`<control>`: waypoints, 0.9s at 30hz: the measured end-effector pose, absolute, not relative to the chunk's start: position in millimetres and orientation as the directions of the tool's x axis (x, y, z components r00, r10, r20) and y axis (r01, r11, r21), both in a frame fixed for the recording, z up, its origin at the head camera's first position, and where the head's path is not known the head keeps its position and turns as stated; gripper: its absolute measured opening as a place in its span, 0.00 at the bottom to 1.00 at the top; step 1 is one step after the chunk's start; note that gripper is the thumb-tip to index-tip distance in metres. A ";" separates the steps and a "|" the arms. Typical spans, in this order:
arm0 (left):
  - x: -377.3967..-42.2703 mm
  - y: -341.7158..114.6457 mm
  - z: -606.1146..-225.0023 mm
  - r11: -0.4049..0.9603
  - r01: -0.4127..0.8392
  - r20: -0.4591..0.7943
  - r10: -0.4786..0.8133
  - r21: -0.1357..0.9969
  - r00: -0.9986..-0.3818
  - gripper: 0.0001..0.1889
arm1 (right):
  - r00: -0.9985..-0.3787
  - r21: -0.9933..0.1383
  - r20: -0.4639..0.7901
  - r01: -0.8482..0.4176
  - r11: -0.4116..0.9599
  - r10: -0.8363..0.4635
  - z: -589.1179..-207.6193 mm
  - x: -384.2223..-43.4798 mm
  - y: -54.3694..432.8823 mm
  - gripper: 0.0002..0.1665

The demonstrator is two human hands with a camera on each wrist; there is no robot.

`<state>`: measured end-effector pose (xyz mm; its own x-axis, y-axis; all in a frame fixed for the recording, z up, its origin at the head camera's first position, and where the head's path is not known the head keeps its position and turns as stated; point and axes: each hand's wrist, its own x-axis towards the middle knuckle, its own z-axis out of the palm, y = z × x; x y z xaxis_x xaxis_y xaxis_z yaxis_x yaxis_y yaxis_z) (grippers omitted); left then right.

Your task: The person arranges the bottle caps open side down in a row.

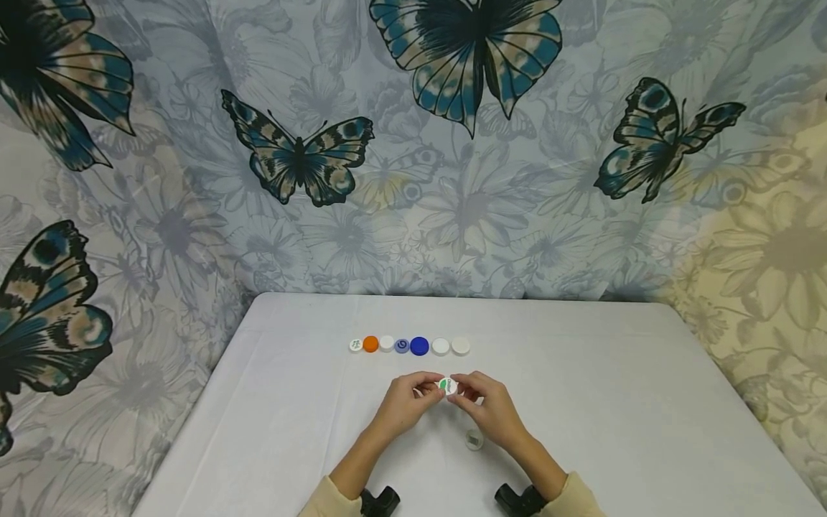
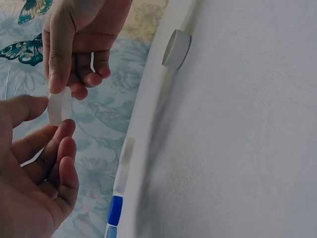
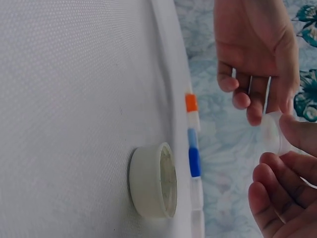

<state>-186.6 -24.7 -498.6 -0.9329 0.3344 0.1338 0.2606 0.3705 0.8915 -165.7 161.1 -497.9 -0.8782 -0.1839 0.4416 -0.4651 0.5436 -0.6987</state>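
A white bottle cap (image 1: 448, 386) with green and dark print on its face is held up between my two hands, over the table. My left hand (image 1: 405, 406) pinches its left edge with thumb and fingertips. From the other side my right hand (image 1: 492, 411) pinches the same cap; in the right wrist view its thumb lies on the cap (image 3: 271, 133). The remaining fingers of both hands curl loosely. Below the right hand, a translucent whitish cap (image 1: 474, 439) lies on the table with its hollow side up, seen larger in the right wrist view.
Farther back on the white-covered table (image 1: 291, 402), several caps stand in a straight row: a printed white one (image 1: 356, 345), an orange one (image 1: 370, 344), light blue (image 1: 402, 345), dark blue (image 1: 419, 346) and plain white ones (image 1: 441, 347). A butterfly-print cloth (image 1: 465, 215) hangs behind.
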 end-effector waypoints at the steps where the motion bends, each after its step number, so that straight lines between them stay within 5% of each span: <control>1: -186.6 -24.9 -498.2 0.371 0.260 0.128 0.343 0.892 -0.931 0.14 | -0.881 -0.704 0.438 -0.461 0.540 -0.181 -497.9 -165.9 161.6 0.16; 27: -200.3 -18.2 -495.1 0.468 0.303 0.132 0.364 0.830 -0.922 0.15 | -0.912 -0.729 0.365 -0.406 0.551 -0.190 -495.3 -178.6 170.0 0.16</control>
<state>-200.3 -18.2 -495.1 -0.9222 0.3636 0.1318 0.3031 0.4678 0.8302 -178.6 170.0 -495.3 -0.9115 -0.1896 0.3649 -0.4064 0.5508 -0.7290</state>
